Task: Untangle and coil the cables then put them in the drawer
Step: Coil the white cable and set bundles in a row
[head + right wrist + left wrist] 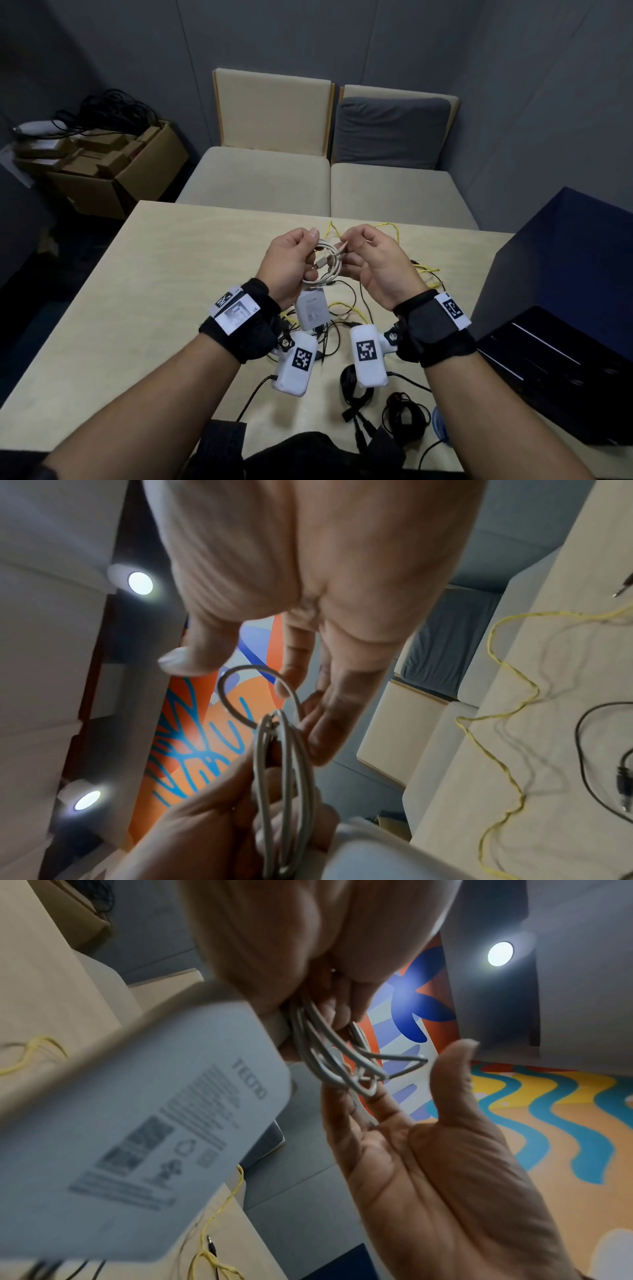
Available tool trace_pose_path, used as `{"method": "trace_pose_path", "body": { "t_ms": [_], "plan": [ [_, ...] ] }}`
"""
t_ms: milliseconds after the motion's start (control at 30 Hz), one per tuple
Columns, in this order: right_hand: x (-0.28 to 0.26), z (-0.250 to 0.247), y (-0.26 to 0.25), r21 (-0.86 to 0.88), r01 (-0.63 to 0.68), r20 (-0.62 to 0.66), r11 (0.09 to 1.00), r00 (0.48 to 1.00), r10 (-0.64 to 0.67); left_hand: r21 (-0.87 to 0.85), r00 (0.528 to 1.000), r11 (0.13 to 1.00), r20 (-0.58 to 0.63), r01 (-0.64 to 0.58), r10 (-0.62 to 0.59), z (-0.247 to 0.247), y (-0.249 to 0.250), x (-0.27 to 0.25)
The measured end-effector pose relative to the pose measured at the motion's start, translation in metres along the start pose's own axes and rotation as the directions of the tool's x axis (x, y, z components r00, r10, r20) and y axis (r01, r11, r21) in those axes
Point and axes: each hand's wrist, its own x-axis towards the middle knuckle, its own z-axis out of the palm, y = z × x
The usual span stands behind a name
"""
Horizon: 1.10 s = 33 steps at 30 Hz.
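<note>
White cable (325, 260) sits wound into a small coil, held in the air above the table's middle, with a white charger block (312, 308) hanging from its six o'clock end. Below it on the pale wooden table (164, 274) we see a loose yellow cable (387, 229) trailing toward twelve and three o'clock, thin black cables (346, 325) tangled under the wrists, and bundled black cables (404, 416) near five o'clock. A dark blue drawer unit (561, 308) stands at three o'clock on the table's edge. Beyond the table, at twelve o'clock, are two beige seats (322, 181), one with a grey cushion (392, 132), and at ten o'clock a cardboard box (113, 171) with black wires heaped on it. Grey walls close the room; the wrist views show a bright painted wall and round ceiling lights.

Our left hand (291, 260) has its fingers curled round the coil, thumb on top. Our right hand (373, 260) is half open, thumb and forefinger pinching a loose loop of the white cable at the coil's top, the remaining fingers relaxed and just beside the coil.
</note>
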Motion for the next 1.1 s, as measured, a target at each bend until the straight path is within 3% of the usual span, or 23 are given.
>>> {"method": "trace_pose_path", "body": {
  "t_ms": [133, 300, 367, 433, 500, 567, 667, 733, 767, 833, 933, 1033, 1067, 1100],
  "plan": [
    [0.002, -0.001, 0.001, -0.066, 0.029, -0.018, 0.997, 0.999, -0.030, 0.023, 1.000, 0.999, -0.005, -0.025, 0.025, -0.002, -0.002, 0.001],
    [0.001, 0.007, 0.005, 0.025, -0.018, -0.085, 1.000, 0.996, 0.020, 0.002, 0.999, 0.999, 0.019, -0.040, 0.040, -0.002, -0.002, 0.002],
    [0.001, 0.010, 0.009, -0.064, -0.073, -0.078, 0.995, 0.995, 0.068, -0.039, 0.999, 0.999, 0.022, -0.033, 0.034, -0.001, -0.002, 0.002],
    [0.002, 0.008, 0.011, -0.274, -0.093, -0.093, 0.957, 0.993, 0.070, -0.058, 1.000, 0.998, 0.006, -0.027, 0.027, -0.001, -0.002, 0.002],
    [0.002, 0.004, 0.008, -0.598, -0.054, -0.154, 0.800, 0.987, -0.049, -0.045, 0.999, 0.999, -0.022, -0.026, 0.025, -0.003, -0.003, 0.003],
    [0.000, 0.001, 0.002, -0.791, 0.039, -0.158, 0.610, 0.951, -0.266, -0.033, 0.999, 0.999, -0.044, -0.024, 0.022, -0.005, -0.004, 0.003],
    [-0.007, 0.008, -0.006, -0.878, 0.324, 0.093, 0.353, 0.838, -0.537, -0.045, 0.998, 0.999, -0.058, -0.023, 0.020, -0.004, -0.005, 0.007],
    [-0.010, 0.014, -0.004, -0.882, 0.453, 0.316, 0.129, 0.773, -0.550, -0.039, 0.998, 0.999, -0.056, -0.036, 0.033, -0.004, -0.006, 0.008],
    [-0.010, 0.016, -0.002, -0.881, 0.467, 0.359, 0.079, 0.766, -0.533, -0.028, 0.998, 0.999, -0.055, -0.041, 0.039, -0.004, -0.006, 0.009],
    [-0.009, 0.014, -0.001, -0.899, 0.417, 0.284, 0.135, 0.790, -0.544, 0.003, 0.997, 0.999, -0.052, -0.049, 0.049, -0.004, -0.005, 0.009],
    [-0.003, 0.005, -0.003, -0.894, 0.299, 0.095, 0.333, 0.853, -0.513, 0.038, 0.997, 0.998, -0.057, -0.057, 0.059, -0.002, -0.003, 0.007],
    [0.001, -0.002, -0.005, -0.916, 0.238, 0.083, 0.323, 0.900, -0.428, 0.031, 0.997, 0.998, -0.049, -0.053, 0.054, -0.001, -0.002, 0.005],
    [0.002, -0.004, -0.004, -0.911, 0.216, 0.059, 0.352, 0.911, -0.408, 0.028, 0.998, 0.998, -0.047, -0.049, 0.050, 0.000, -0.001, 0.005],
    [0.003, -0.005, -0.003, -0.879, 0.183, 0.005, 0.440, 0.927, -0.374, 0.027, 0.998, 0.999, -0.044, -0.047, 0.048, 0.000, -0.001, 0.005]
  ]
}}
